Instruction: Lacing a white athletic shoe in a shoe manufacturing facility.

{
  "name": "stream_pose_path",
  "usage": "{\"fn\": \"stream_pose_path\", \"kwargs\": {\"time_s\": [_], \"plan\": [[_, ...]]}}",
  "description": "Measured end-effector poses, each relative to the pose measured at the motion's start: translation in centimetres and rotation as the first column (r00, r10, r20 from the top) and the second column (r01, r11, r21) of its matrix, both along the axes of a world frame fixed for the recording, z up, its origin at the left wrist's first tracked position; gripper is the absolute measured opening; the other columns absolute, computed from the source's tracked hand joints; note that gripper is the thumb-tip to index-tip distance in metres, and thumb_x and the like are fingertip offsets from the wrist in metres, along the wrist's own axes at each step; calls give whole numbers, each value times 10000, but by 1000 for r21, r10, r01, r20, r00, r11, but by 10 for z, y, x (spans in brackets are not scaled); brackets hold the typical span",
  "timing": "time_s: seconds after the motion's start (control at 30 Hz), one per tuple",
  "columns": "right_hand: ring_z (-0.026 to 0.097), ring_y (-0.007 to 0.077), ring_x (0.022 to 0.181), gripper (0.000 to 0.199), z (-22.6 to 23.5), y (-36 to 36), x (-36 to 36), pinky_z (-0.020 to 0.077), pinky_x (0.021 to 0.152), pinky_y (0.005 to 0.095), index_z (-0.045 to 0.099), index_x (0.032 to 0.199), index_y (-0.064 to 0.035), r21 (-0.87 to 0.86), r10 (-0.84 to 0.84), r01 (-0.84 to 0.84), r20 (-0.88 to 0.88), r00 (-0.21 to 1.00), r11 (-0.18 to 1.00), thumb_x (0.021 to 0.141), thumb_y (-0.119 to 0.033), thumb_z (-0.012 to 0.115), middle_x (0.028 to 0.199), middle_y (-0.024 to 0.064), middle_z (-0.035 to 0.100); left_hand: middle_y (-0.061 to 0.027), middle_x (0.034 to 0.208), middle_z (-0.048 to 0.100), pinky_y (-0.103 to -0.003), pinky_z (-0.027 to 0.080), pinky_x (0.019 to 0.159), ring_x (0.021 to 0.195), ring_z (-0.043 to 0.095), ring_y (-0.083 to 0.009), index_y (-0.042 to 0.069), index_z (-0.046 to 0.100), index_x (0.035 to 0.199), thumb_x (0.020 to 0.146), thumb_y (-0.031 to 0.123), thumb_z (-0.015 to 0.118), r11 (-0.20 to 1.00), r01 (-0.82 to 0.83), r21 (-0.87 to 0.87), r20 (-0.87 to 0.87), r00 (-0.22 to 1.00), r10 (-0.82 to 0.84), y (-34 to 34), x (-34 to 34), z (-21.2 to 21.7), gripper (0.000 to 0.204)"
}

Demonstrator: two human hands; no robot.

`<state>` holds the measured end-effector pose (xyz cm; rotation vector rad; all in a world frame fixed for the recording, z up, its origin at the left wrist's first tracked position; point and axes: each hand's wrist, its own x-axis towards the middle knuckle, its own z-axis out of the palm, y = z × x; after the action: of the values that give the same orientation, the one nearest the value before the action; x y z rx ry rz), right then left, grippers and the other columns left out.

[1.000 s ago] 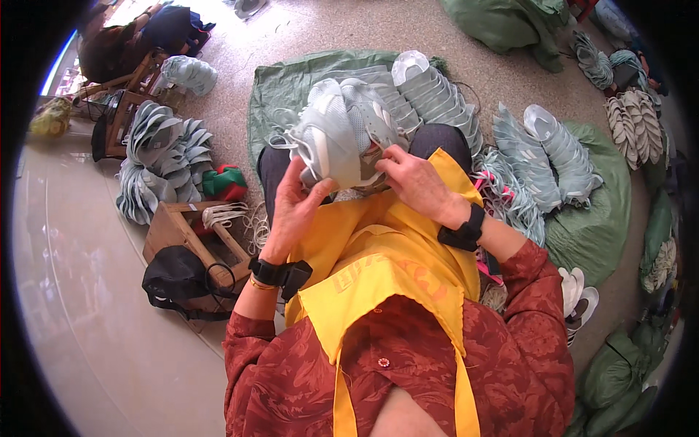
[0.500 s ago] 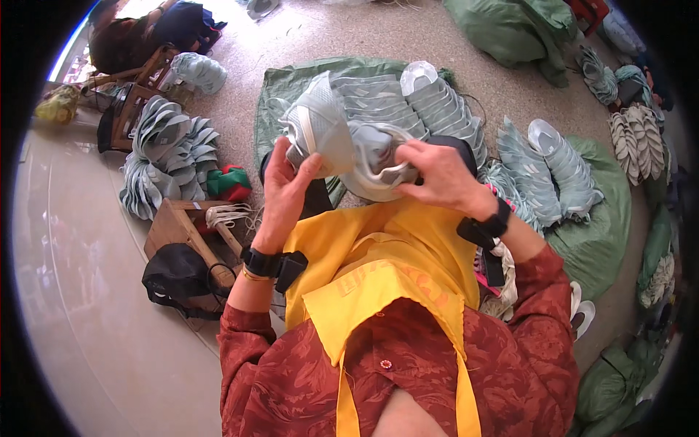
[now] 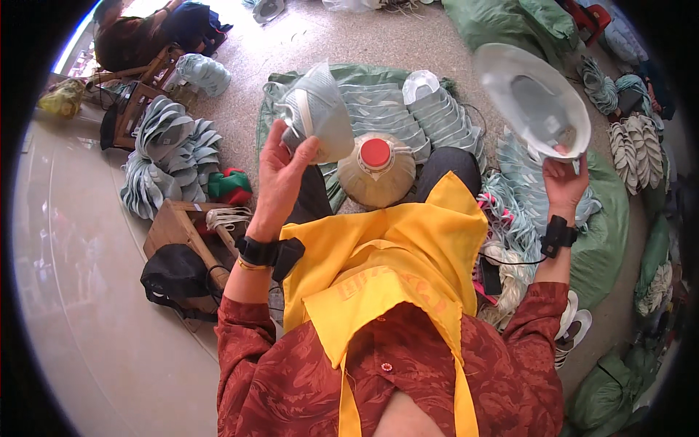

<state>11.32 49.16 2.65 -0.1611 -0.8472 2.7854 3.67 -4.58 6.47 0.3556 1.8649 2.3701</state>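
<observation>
My left hand [image 3: 282, 175] is closed on a pale grey-green shoe upper [image 3: 322, 120], held up left of centre with a white band across it. Out to the right, at arm's length, my right hand [image 3: 564, 182] grips the lower end of a second pale shoe upper [image 3: 507, 73]. That one is tilted and shows its wide oval side with a darker grey middle. Between my knees stands a big rounded clear jug [image 3: 373, 178] with a red cap [image 3: 375, 152], which neither hand touches.
Rows of stacked shoe uppers [image 3: 382, 109] lie on a green sheet [image 3: 271, 105] ahead. More piles [image 3: 164, 156] sit at left beside a wooden stool [image 3: 175, 226] with a black bag [image 3: 178, 273]. Laces [image 3: 513, 233] and a green sack [image 3: 604, 240] lie right. Another person [image 3: 138, 36] sits far left.
My right hand has swung out to the right and up with its shoe upper, uncovering the red-capped jug. My left hand has barely moved and still holds its upper.
</observation>
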Motion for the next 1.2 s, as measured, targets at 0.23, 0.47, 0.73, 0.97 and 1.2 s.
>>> {"fn": "stream_pose_path", "kwargs": {"time_s": [0.23, 0.47, 0.73, 0.97, 1.2], "plan": [[395, 132, 577, 341, -14, 9, 17, 326, 562, 294, 573, 1122, -41, 144, -274, 265, 52, 960, 954, 1025, -368, 581, 889, 54, 578, -107, 1225, 658, -285, 529, 845, 1060, 641, -135, -11, 559, 1270, 914, -12, 704, 870, 84, -486, -136, 976, -171, 30, 37, -11, 384], [473, 63, 674, 292, -14, -78, 18, 380, 605, 228, 608, 1198, -74, 518, -166, 109, 65, 984, 849, 1044, -322, 593, 965, -14, 648, -183, 985, 613, -443, 498, 771, 920, 590, -387, 2, 554, 1199, 800, -10, 734, 647, -124, -752, -436, 831, -347, 63, 55, -55, 437], [654, 142, 809, 266, 1, -218, 16, 543, 706, 272, 654, 1069, -25, 965, 162, 106, -148, 976, 241, 845, -41, 797, 952, 37, 657, -150, 1025, 625, -455, 457, 836, 998, 577, -352, 54, 592, 1158, 845, 52, 670, 390, -159, -907, -349, 802, -485, 71, 56, -88, 322], [685, 227, 854, 280, -4, -245, 14, 555, 732, 307, 659, 1024, -18, 995, 326, 25, -56, 944, 99, 797, -54, 818, 1038, 100, 659, -192, 1118, 683, -414, 520, 958, 1079, 671, -377, -1, 631, 1175, 855, -74, 654, 766, 162, -622, -148, 936, -319, 47, 61, -62, 329], [682, 335, 888, 341, -16, -254, 9, 558, 778, 401, 628, 1014, -48, 974, 428, 166, -85, 900, -155, 754, -138, 829, 1020, 131, 646, -195, 1130, 628, -405, 521, 908, 1084, 632, -340, -17, 529, 1059, 865, 20, 728, 799, -156, -581, -166, 984, 71, 22, 68, -49, 281]]}}
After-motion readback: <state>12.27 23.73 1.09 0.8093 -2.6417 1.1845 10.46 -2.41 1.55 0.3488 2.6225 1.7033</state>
